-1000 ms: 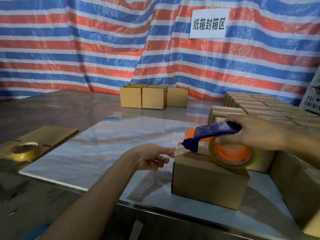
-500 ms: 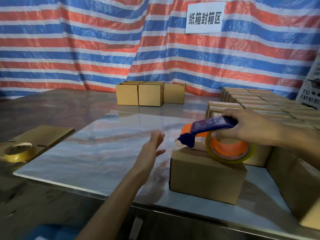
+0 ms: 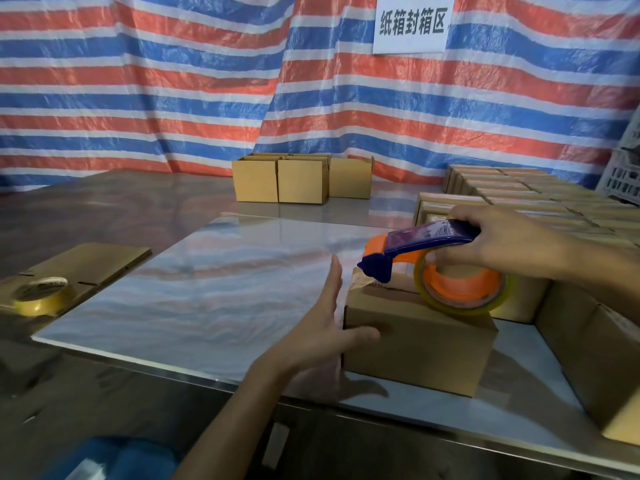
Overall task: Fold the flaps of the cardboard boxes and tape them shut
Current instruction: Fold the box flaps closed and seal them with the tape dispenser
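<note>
We judged tape-start step | box [image 3: 415, 344] on slab [image 3: 207, 289] | left hand [image 3: 322, 337] lay flat, fingers straight, against its left end | right hand [image 3: 502, 240] gripped dispenser [image 3: 433, 258] on its top | next: draw dispenser along seam.

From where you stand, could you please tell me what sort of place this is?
Probably a carton-sealing station: rows of cardboard boxes, a tape dispenser in the right hand, and a wall sign.

left hand [image 3: 322, 327] blurring against the left side of the cardboard box [image 3: 415, 344] and covering it, right hand [image 3: 502, 237] partly hiding behind the tape dispenser [image 3: 429, 237], near-right carton [image 3: 595, 358] and far white crate [image 3: 628, 168] running off the right edge, blue shape [image 3: 114, 459] blurring at the near edge
</note>
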